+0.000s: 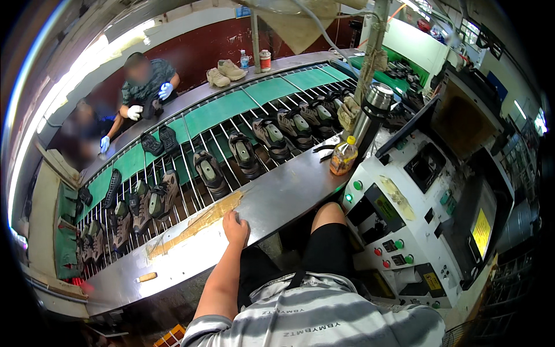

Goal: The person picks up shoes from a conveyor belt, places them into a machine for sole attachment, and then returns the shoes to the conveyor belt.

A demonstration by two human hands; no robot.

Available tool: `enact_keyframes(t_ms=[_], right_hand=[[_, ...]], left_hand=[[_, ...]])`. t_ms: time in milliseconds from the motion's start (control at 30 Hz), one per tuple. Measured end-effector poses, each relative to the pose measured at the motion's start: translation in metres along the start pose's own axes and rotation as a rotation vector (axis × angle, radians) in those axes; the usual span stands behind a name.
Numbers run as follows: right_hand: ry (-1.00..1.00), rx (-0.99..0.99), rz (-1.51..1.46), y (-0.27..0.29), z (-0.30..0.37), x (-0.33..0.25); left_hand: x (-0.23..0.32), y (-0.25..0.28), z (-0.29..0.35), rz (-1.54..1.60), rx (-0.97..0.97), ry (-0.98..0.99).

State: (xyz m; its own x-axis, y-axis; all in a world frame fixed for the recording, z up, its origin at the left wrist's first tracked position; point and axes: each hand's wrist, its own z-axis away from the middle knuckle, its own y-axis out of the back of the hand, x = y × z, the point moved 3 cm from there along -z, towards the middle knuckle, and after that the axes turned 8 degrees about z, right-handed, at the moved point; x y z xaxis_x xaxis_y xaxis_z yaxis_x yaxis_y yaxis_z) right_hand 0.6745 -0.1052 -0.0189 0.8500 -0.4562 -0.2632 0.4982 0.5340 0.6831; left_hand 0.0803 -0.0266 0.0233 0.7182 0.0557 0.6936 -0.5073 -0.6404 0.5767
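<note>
My left hand [235,228] rests on the metal ledge [277,196], beside a strip of brown tape [196,226]. Its fingers bend loosely, the thumb stands apart from them, and nothing shows in its grip. My right hand is out of view. Beyond the ledge, brown sport shoes stand on a rack of metal rods; nearest to my hand are one shoe [210,173] and another [244,154]. Farther left sit more shoes, one of them [164,194] leaning beside its pair. A small wooden-handled tool [146,277] lies on the ledge at the left.
A bottle of orange drink [344,156], black-handled pliers [325,150] and a steel flask [373,113] stand or lie at the ledge's right end. A white machine [399,231] with buttons fills the right. Across the green strip [214,113], a gloved co-worker [147,81] holds a dark shoe; another person is blurred.
</note>
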Motion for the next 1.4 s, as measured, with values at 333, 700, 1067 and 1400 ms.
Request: enact_keyframes(t_ms=[333,700,1067,1400], right_hand=[[0.028,-0.01,0.009,-0.027,0.004,0.005],[0.051,0.006,0.029,-0.042,0.005,0.01],[0.083,0.016,0.038,-0.057,0.009,0.002],[0.125,0.055,0.056,-0.058,0.005,-0.006]], left_hand=[[-0.009,-0.006,0.007,-0.011,0.01,-0.037],[-0.02,-0.01,0.01,-0.018,-0.051,0.03],[-0.021,-0.012,0.012,-0.033,-0.095,0.021],[-0.028,-0.013,0.011,-0.082,-0.175,0.063]])
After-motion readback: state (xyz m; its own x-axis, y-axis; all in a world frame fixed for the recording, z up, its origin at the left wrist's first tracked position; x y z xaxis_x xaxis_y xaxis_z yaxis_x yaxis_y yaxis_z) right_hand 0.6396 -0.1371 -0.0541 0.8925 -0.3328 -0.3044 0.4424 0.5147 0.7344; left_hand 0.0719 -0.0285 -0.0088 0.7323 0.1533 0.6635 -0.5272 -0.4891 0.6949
